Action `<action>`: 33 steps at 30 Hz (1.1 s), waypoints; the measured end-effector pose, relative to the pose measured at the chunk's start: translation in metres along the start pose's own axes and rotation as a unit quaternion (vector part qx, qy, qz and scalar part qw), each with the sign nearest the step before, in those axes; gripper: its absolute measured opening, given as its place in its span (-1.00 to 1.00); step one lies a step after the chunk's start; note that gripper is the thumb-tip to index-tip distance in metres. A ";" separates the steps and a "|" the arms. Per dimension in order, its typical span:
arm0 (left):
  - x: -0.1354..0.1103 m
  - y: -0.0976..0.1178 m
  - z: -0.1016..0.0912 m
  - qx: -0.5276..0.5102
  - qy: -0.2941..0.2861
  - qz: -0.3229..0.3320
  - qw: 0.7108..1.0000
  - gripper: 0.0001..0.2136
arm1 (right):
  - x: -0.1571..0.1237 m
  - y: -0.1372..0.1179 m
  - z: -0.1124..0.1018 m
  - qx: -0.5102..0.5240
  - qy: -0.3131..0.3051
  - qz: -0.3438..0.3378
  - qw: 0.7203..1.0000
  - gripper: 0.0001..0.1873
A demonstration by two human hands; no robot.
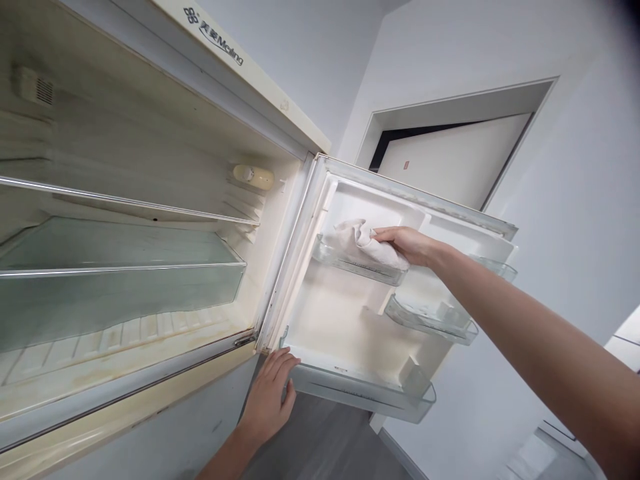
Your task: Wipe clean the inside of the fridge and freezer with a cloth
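Observation:
My right hand (407, 244) is closed on a white cloth (367, 243). The cloth lies bunched in the upper clear door bin (360, 268) of an open refrigerator door (335, 300). Lower down, my left hand (269, 393) rests at the hinge-side end of the bottom door bin (360, 393). Its fingers hook over the rim, and the thumb lies outside, against the front of the bin. The palm is turned away from me.
On the left is the refrigerator compartment (125, 133), with glass shelves, a translucent drawer (125, 293) and yellowish stains on its floor. A middle door bin (430, 323) sticks out on the right. Beyond the door are a white wall (575, 200) and a doorway (450, 157).

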State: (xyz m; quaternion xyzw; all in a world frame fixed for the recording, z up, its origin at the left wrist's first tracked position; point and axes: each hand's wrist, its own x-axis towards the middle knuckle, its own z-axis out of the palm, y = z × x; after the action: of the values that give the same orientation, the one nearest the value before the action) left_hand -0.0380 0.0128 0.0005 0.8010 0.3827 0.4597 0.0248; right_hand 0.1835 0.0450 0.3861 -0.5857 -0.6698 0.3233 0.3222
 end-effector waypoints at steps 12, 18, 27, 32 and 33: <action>-0.001 -0.001 0.001 0.011 -0.016 -0.002 1.000 -0.55 | 0.000 0.002 0.002 0.099 0.014 0.036 0.994 -0.78; -0.002 -0.001 0.002 0.017 -0.010 0.004 1.000 -0.52 | 0.000 0.002 0.002 0.108 0.008 0.036 0.993 -0.78; -0.001 -0.002 0.004 0.024 -0.007 0.003 1.000 -0.57 | -0.006 -0.007 0.013 0.059 0.032 -0.003 0.998 -0.85; 0.000 -0.001 0.003 0.024 0.002 0.012 1.000 -0.57 | -0.024 -0.031 0.069 -0.254 0.081 -0.174 0.948 -0.76; 0.000 -0.001 0.002 0.024 0.003 0.015 1.000 -0.57 | -0.025 -0.032 0.082 -0.345 0.089 -0.195 0.914 -0.71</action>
State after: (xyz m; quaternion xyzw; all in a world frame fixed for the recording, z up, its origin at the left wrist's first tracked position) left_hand -0.0369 0.0138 -0.0010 0.8056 0.3817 0.4532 -0.0019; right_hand 0.1007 0.0120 0.3630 -0.5445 -0.8090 -0.0506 0.2155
